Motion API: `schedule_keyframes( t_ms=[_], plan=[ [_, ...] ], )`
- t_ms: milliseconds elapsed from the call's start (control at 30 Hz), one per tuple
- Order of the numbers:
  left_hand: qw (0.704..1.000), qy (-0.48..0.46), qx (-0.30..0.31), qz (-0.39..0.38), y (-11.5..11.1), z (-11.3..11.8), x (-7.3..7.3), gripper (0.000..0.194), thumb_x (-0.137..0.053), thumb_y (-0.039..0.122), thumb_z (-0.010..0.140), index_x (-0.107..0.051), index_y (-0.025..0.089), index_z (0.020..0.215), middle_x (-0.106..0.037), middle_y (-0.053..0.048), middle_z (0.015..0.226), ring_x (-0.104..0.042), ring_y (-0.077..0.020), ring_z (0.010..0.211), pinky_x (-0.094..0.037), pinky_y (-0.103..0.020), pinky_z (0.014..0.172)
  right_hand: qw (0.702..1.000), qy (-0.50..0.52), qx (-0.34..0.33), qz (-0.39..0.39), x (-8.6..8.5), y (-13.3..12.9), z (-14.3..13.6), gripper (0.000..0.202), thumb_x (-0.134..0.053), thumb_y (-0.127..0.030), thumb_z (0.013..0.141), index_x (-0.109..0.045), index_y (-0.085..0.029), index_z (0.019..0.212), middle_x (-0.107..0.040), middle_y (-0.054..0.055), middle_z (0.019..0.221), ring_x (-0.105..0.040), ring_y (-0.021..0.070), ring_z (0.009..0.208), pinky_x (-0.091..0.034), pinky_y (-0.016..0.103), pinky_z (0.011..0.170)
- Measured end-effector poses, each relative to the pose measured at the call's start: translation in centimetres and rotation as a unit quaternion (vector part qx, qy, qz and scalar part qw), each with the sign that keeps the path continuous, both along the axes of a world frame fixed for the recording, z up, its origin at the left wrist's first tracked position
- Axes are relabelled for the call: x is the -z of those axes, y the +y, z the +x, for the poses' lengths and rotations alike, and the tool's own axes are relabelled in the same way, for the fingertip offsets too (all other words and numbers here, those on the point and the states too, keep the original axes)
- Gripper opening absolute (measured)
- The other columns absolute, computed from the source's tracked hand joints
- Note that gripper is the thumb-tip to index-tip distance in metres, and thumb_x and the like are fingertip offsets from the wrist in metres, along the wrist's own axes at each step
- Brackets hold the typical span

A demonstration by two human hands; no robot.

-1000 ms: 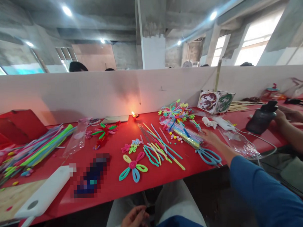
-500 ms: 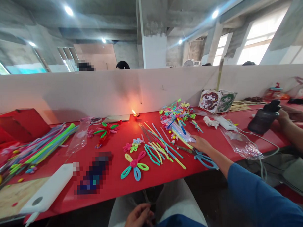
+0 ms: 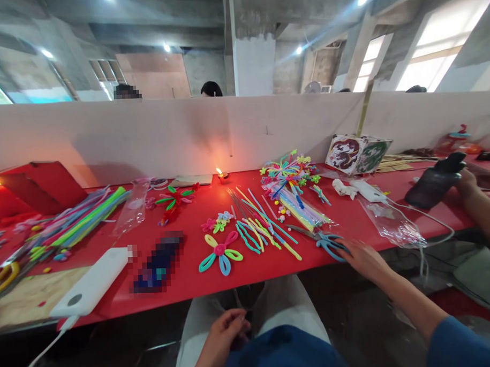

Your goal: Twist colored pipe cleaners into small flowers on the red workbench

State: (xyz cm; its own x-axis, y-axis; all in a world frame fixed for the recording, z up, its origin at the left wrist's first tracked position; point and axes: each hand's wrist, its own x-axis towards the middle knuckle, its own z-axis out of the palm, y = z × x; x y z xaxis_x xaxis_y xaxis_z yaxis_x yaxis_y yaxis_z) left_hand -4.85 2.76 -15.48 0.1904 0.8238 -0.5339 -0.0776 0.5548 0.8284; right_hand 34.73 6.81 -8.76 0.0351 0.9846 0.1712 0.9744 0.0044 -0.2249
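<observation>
Scissors: the blue-handled scissors [image 3: 325,240] are lying flat near the front edge of the red table [image 3: 272,268], blades pointing left toward the loose pipe cleaners [image 3: 263,231].
Right hand: the right hand [image 3: 362,256] is resting palm down at the table edge, fingers spread and only slightly curled, fingertips touching the handle loops; it is not gripping anything.
Right arm: it is reaching forward from the lower right, forearm bare, blue sleeve pushed up toward the elbow.
Left hand: the left hand [image 3: 226,331] is sitting low in the lap, fingers curled loosely inward; I cannot tell whether it is holding anything.
Handling: the scissors are looking stiff, light and hard, with smooth plastic loops that could slide on the table; the loops are the sensible place to take hold, since the blades are sharp.
Nearby: a flower [image 3: 221,254] of bent pipe cleaners is lying left of the scissors, a clear bag [image 3: 391,229] right of them.
Farther off: a small candle [image 3: 220,175] is burning by the white partition, and another person's arm is holding a dark bottle [image 3: 433,182] at the far right.
</observation>
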Motion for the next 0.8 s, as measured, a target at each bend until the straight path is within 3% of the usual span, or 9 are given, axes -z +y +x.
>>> schedule_keyframes(
  t_ms=[167,400,500,600,800],
  plan=[
    [1.0,0.002,0.005,0.004,-0.2,0.2,-0.6,0.041,-0.067,0.052,0.056,-0.059,0.018,0.079,-0.063,-0.001,0.066,-0.05,-0.0092,0.048,-0.033,-0.02,0.046,0.999,0.025,-0.004,-0.025,-0.5,1.4,-0.9,0.031,-0.054,-0.026,0.07,-0.066,-0.021,0.099,-0.069,0.009,0.099,-0.063,0.028,0.089,-0.048,0.038,0.073],
    [1.0,0.022,-0.007,-0.003,-0.2,-0.7,0.4,0.043,-0.068,0.053,0.053,-0.059,0.018,0.077,-0.062,-0.001,0.063,-0.051,-0.01,0.048,-0.033,-0.021,0.046,0.993,0.116,0.011,0.009,-0.3,2.3,-2.7,0.036,-0.05,-0.03,0.073,-0.063,-0.02,0.105,-0.069,0.006,0.094,-0.064,0.0205,0.08,-0.051,0.03,0.07],
    [1.0,0.016,-0.007,0.002,-0.2,-0.7,0.7,0.043,-0.068,0.053,0.055,-0.06,0.017,0.077,-0.062,-0.001,0.063,-0.051,-0.0097,0.048,-0.035,-0.021,0.048,0.983,0.18,0.025,0.032,-0.8,2.1,-1.1,0.042,-0.044,-0.036,0.078,-0.059,-0.016,0.112,-0.07,0.006,0.085,-0.064,0.0184,0.067,-0.052,0.028,0.058],
    [1.0,0.021,-0.011,0.002,-0.2,-0.4,0.9,0.043,-0.069,0.053,0.053,-0.06,0.018,0.076,-0.062,-0.002,0.064,-0.052,-0.0105,0.049,-0.034,-0.021,0.047,0.969,0.22,0.097,0.065,-1.5,2.2,1.3,0.046,-0.039,-0.037,0.08,-0.055,-0.013,0.116,-0.07,0.008,0.088,-0.064,0.0179,0.064,-0.051,0.027,0.052],
    [1.0,0.024,-0.008,-0.011,0.0,-0.2,1.3,0.043,-0.068,0.054,0.05,-0.06,0.019,0.075,-0.061,-0.001,0.064,-0.05,-0.0106,0.046,-0.032,-0.021,0.045,0.97,0.096,0.222,0.029,-1.8,3.3,5.6,0.035,-0.054,-0.037,0.069,-0.068,-0.014,0.093,-0.069,0.013,0.067,-0.063,0.0289,0.053,-0.047,0.041,0.048]
  ],
)
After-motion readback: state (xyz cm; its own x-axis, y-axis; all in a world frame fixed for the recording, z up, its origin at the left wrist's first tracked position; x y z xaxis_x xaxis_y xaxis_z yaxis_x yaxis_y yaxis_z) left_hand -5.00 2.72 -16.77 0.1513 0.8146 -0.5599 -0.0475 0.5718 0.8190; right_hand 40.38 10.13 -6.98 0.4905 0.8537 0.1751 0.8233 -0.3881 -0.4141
